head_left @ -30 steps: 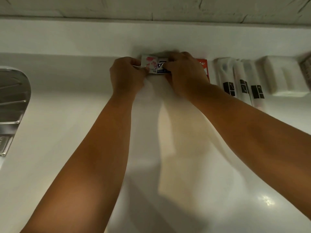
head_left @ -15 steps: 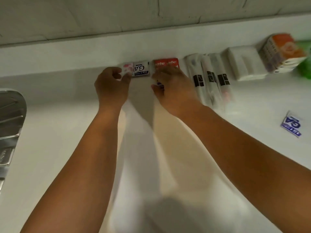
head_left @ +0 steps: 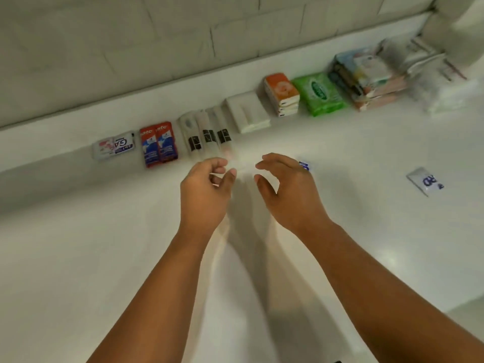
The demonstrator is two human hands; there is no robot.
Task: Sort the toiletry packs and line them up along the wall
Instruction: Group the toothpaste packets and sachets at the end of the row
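Note:
A row of packs lines the wall: small white sachets, two red toothpaste boxes, three white wrapped toothbrushes, a white pack, an orange tissue pack, a green wipes pack and a stack of pastel packs. My left hand and my right hand hover over the white counter in front of the row, fingers loosely curled, holding nothing. A blue-printed sachet peeks out behind my right hand. Another loose sachet lies far right.
The white counter meets a low white ledge under a tiled wall. Clear-wrapped items pile up at the far right corner. The counter's edge drops away at the lower right.
Both hands have pulled back from the sachets at the wall and come toward me. The view has swung right, the sink is gone and more packs show at the right.

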